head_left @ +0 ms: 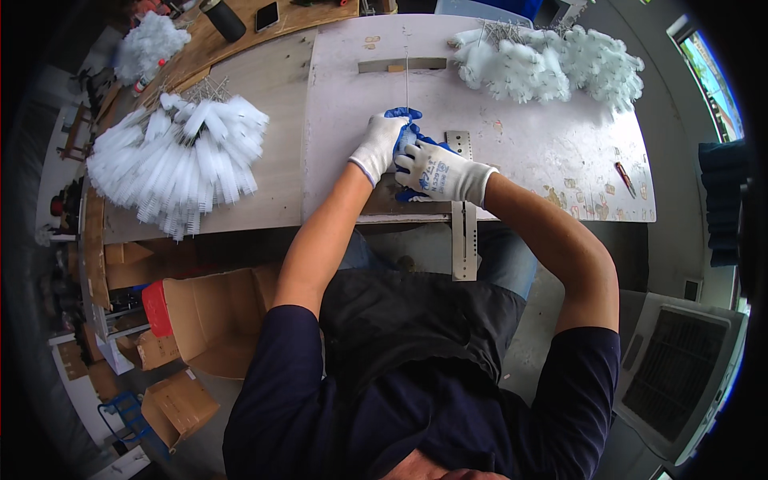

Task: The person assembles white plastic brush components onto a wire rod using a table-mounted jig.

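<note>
Table: my pale worn wooden table carries two heaps of white bristle brushes, left and right of my hands.
Metal strip: one, just under my right hand.
Wire: one thin rod, running straight away from my grip.
Left hand: clenched at its base.
Right hand: clenched beside it, touching.

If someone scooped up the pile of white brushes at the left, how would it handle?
The pile of white brushes probably feels light, being mostly fluffy bristle. Loosely heaped, it would likely spill apart. The thin wire stems might snag each other.
</note>
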`<state>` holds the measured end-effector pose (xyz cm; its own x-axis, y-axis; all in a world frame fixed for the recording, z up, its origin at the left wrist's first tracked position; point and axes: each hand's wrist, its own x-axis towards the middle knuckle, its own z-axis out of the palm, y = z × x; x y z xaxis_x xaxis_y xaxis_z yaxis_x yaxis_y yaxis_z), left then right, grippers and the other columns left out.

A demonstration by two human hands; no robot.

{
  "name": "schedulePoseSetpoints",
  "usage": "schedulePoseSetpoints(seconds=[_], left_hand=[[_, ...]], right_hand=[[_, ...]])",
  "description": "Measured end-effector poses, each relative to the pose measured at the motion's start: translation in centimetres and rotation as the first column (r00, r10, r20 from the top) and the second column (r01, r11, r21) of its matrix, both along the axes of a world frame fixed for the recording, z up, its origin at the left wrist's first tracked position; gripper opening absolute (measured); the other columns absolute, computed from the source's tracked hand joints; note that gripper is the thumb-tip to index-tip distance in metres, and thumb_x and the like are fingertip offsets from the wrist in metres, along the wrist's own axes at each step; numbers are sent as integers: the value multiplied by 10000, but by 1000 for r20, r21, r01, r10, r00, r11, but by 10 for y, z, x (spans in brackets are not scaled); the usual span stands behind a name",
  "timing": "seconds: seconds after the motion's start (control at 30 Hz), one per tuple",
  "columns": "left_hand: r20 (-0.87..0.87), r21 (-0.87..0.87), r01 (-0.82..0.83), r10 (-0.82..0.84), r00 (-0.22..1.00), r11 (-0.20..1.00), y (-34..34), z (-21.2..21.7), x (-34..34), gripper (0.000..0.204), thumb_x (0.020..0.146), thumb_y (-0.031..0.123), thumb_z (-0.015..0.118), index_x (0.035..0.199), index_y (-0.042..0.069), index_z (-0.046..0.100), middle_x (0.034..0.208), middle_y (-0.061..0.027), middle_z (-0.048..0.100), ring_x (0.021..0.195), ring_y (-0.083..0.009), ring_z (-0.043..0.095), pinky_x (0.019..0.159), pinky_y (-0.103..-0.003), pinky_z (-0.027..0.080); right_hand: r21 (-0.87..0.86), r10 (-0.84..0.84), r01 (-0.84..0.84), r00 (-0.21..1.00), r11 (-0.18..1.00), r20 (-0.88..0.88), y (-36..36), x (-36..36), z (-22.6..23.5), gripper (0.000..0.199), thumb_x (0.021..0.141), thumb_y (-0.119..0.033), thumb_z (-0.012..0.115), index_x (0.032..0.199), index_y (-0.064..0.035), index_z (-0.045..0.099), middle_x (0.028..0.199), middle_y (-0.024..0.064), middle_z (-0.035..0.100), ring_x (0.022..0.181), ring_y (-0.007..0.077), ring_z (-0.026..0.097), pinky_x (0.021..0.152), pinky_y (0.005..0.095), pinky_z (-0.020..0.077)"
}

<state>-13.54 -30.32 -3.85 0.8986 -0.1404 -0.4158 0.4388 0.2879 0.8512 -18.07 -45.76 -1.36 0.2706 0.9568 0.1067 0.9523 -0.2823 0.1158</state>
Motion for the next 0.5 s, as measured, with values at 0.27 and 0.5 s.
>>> schedulePoseSetpoints(seconds=[0.27,0.5], left_hand=[[188,244,-68,22,982,967,-21,9,-8,205,916,121,578,1078,26,660,872,-71,690,695,-149,637,603,-288,530],[336,139,-374,312,889,917,17,7,-118,183,945,14,543,1090,16,655,918,-18,656,793,-100,612,709,-251,511]], right_hand=[[106,0,6,998,994,-57,-1,-3,1,224,835,-334,616,764,-130,676,760,78,656,733,278,660,676,398,514],[-191,-257,223,951,956,-174,10,-29,18,230,881,-301,580,845,-126,724,820,81,713,768,269,706,630,396,537]])
